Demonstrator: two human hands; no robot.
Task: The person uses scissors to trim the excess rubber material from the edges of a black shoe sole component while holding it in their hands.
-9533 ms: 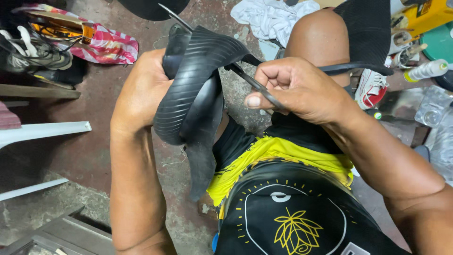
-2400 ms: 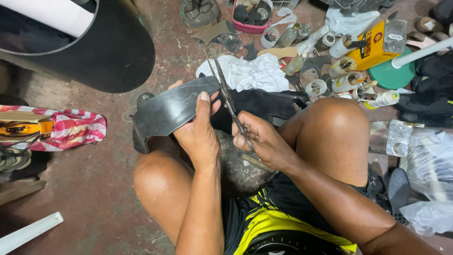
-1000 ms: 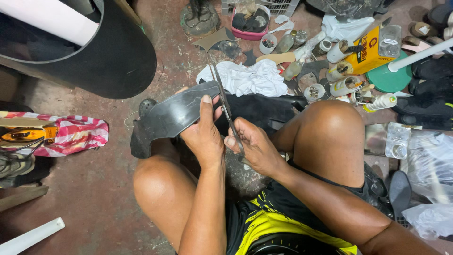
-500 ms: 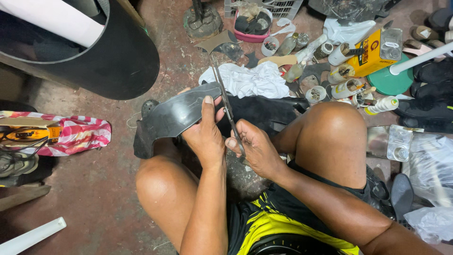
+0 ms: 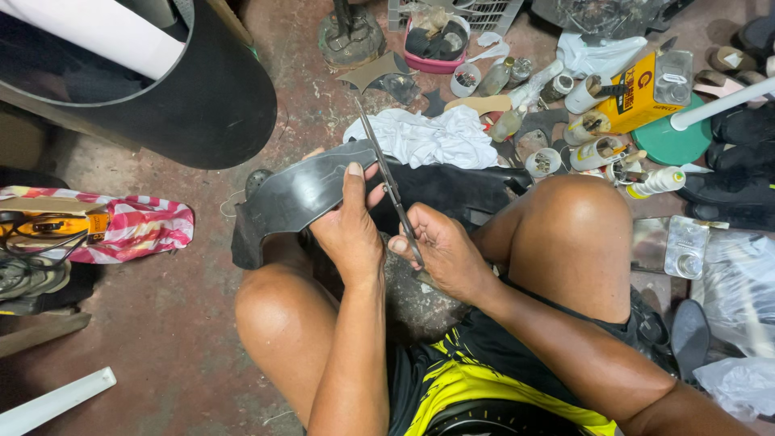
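right hand (image 5: 440,254): closed on the handles of long scissors (image 5: 387,182), blades pointing away from the body.
left hand (image 5: 349,226): gripping a black rubber strip (image 5: 299,194), fingers over its top face, thumb side under.
rubber strip: held above the floor between the knees; free end droops toward the left knee; other end runs under the scissors into darker rubber (image 5: 452,190) by the right knee.
scissors: blades lie across the strip just beside the left fingertips.
floor (image 5: 161,323): reddish concrete.
beyond hands: white cloth (image 5: 432,137), touching the dark rubber.
far left: large black drum (image 5: 202,105).
far right: yellow box (image 5: 642,93), small bottles (image 5: 601,149) clustered near it.
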